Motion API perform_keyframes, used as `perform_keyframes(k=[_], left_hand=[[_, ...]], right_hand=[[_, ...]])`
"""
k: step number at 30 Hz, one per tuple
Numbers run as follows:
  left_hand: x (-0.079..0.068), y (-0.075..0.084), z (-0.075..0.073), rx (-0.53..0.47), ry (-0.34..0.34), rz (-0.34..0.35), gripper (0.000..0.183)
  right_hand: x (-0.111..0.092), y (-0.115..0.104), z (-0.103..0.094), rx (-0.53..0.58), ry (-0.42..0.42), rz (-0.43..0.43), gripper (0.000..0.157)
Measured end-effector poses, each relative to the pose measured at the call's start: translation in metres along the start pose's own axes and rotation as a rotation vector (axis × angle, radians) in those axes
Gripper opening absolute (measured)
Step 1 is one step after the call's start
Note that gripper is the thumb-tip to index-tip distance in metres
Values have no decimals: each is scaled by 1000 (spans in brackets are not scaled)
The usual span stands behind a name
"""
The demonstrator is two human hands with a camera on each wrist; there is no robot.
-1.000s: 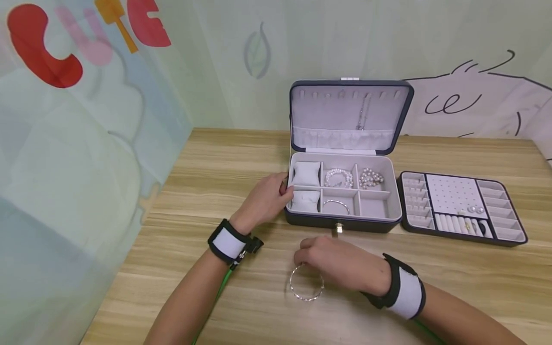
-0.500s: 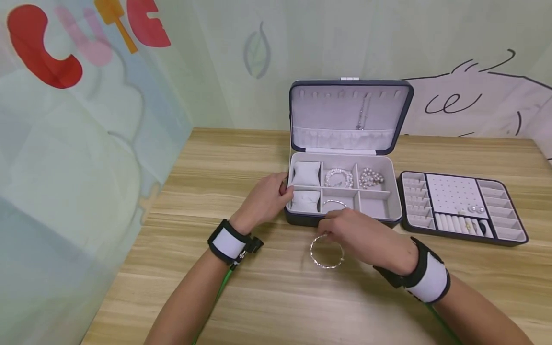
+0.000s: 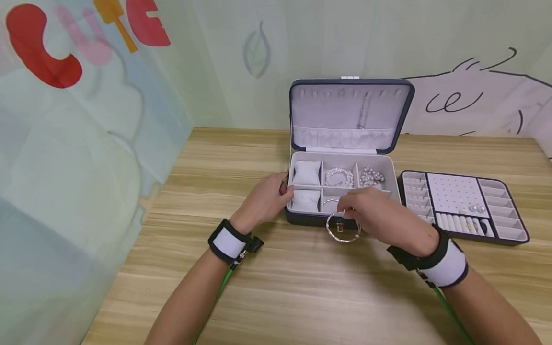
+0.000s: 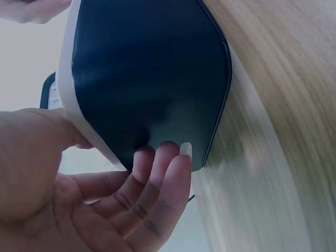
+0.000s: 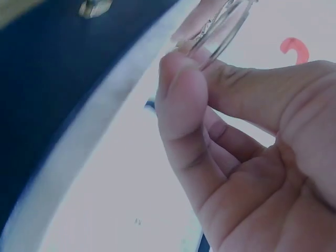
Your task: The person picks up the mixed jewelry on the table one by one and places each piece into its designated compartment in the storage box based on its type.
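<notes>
My left hand (image 3: 266,199) holds the left side of an open navy jewelry box (image 3: 304,219). In the left wrist view its thumb lies over the pale rim and its curled fingers press the dark side wall (image 4: 147,73). Between thumb and fingertips, my right hand (image 3: 381,215) pinches a thin silver bangle (image 3: 343,241), which hangs in front of the box near its gold clasp (image 3: 340,228). Another silver bangle (image 3: 329,201) lies in the front middle compartment, partly hidden by the right hand. That hand also covers most of the front right compartment.
Two white cushions (image 3: 307,173) fill the left compartments. Pearl strands (image 3: 348,179) and a pearl bunch (image 3: 370,176) lie in the back ones. A necklace (image 3: 361,115) hangs inside the raised lid (image 3: 327,117). Right of the box sits a tray (image 3: 457,191) with rings and earrings.
My right hand has carried the bangle up and rightward from the tabletop area to the box's front edge. The left hand has stayed on the box's side.
</notes>
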State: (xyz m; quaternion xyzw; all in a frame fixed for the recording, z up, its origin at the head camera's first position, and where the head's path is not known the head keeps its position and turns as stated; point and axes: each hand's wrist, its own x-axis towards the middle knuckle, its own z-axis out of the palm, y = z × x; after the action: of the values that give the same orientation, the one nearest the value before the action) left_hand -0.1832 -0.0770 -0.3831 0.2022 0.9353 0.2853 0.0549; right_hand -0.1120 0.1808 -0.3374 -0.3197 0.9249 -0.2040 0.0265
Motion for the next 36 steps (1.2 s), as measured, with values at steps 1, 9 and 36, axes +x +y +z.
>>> perform_keyframes(k=[1, 9, 36], left_hand=[[0, 0, 0, 1, -1, -1, 21], [0, 1, -1, -1, -3, -7, 21], [0, 0, 0, -5, -8, -11, 19]], right_hand=[[0, 3, -2, -8, 12, 11, 17], [-1, 23, -16, -46, 31, 163, 16], [-5, 66, -13, -238, 80, 293, 13]])
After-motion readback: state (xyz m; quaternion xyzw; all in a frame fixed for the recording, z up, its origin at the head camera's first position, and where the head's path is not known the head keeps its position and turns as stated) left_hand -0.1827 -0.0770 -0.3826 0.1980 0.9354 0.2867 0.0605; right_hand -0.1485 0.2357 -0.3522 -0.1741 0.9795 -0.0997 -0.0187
